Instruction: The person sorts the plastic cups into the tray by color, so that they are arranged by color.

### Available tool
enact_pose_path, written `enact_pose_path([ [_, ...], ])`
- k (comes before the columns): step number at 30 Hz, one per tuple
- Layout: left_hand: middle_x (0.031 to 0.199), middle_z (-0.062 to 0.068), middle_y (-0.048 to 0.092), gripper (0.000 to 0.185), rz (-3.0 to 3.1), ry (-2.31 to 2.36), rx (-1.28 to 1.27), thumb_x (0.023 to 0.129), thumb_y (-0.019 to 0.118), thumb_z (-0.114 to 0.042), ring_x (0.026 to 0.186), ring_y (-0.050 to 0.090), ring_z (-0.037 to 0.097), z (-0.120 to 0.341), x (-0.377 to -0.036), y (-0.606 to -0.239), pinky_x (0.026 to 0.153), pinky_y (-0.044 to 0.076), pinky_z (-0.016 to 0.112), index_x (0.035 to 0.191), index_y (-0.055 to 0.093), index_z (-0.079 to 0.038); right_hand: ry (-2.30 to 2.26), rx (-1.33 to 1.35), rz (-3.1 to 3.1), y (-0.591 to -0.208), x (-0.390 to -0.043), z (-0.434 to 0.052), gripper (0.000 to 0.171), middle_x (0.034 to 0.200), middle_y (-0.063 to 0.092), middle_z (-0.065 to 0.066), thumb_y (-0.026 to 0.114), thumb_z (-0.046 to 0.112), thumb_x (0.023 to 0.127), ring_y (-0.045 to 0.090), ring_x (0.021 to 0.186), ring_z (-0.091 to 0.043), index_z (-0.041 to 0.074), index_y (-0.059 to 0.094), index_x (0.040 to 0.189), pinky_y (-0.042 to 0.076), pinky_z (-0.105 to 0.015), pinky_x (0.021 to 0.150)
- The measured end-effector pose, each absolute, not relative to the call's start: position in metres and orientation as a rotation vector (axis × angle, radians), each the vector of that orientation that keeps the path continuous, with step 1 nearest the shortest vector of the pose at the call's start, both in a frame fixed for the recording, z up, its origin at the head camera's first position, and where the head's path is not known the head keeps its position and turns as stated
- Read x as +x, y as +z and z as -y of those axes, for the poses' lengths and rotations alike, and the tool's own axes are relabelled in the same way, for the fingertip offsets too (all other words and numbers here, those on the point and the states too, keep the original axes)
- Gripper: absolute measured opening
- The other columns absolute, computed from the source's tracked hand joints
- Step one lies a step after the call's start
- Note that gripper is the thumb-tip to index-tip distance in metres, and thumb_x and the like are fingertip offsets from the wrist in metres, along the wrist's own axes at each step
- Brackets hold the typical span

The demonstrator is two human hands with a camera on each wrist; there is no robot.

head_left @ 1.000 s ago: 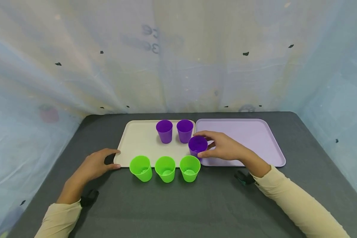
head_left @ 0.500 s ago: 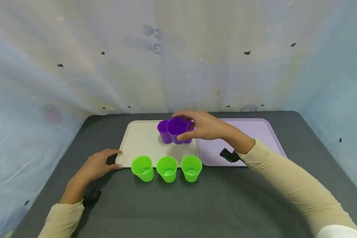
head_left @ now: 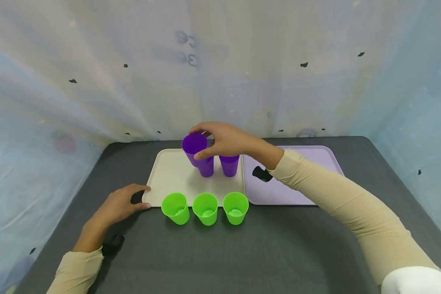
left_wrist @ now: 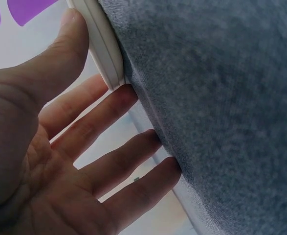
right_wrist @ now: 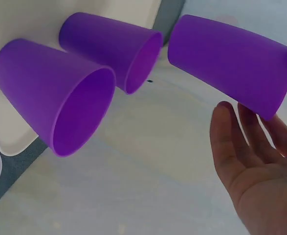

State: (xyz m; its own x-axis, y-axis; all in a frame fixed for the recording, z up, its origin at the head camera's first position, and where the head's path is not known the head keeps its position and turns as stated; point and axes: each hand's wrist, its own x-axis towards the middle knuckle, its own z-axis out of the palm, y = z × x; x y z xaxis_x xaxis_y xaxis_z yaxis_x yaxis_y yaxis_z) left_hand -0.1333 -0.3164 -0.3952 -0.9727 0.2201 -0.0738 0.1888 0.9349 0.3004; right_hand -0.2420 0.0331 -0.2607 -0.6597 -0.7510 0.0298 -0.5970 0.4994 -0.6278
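Observation:
Above the back of the cream tray, my right hand holds a purple cup off the surface by its rim, thumb on one side and fingers on the other. Two purple cups stand upright on that tray: one partly hidden behind the held cup, the other under my right hand. Seen from the right wrist, the held purple cup is apart from the standing ones. With thumb and fingertips, my left hand touches the tray's left edge; its fingers look mostly straight.
Three green cups, a left one, a middle one and a right one, stand in a row along the cream tray's front edge. A lilac tray adjoins on the right. Behind the dark table hangs a pale sheet.
My right hand has carried the purple cup up, back and left, from the cream tray's front right to above its rear middle. The left hand stays at the tray's edge.

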Motion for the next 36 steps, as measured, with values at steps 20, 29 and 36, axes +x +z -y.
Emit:
enact_pose_path([
  [20, 0.134, 0.023, 0.059, 0.06, -2.99, 0.417, 0.33, 0.085, 0.077, -0.041, 0.122, 0.055, 0.049, 0.324, -0.129, -0.394, 0.096, 0.044, 0.066, 0.134, 0.061, -0.01, -0.642, -1.196, -2.512, -0.308, -0.27, 0.056, 0.073, 0.139, 0.061, -0.001, 0.075, 0.046, 0.086, 0.057, 0.128, -0.016, 0.016, 0.048, 0.147, 0.048, -0.031, 0.106],
  [29, 0.134, 0.023, 0.059, 0.06, -2.988, 0.434, 0.329, 0.086, 0.076, -0.042, 0.122, 0.055, 0.05, 0.328, -0.121, -0.392, 0.094, 0.045, 0.066, 0.134, 0.061, -0.01, -0.528, -1.123, -2.518, -0.323, -0.272, 0.066, 0.072, 0.145, 0.056, -0.002, 0.073, 0.047, 0.088, 0.05, 0.135, -0.019, 0.017, 0.047, 0.149, 0.045, -0.034, 0.111],
  [36, 0.135, 0.024, 0.058, 0.06, -2.992, 0.425, 0.321, 0.086, 0.076, -0.04, 0.123, 0.054, 0.05, 0.327, -0.123, -0.39, 0.095, 0.044, 0.067, 0.135, 0.061, -0.01, -0.547, -1.107, -2.5, -0.325, -0.271, 0.06, 0.076, 0.149, 0.052, -0.003, 0.071, 0.046, 0.09, 0.052, 0.135, -0.019, 0.016, 0.041, 0.153, 0.044, -0.034, 0.113],
])
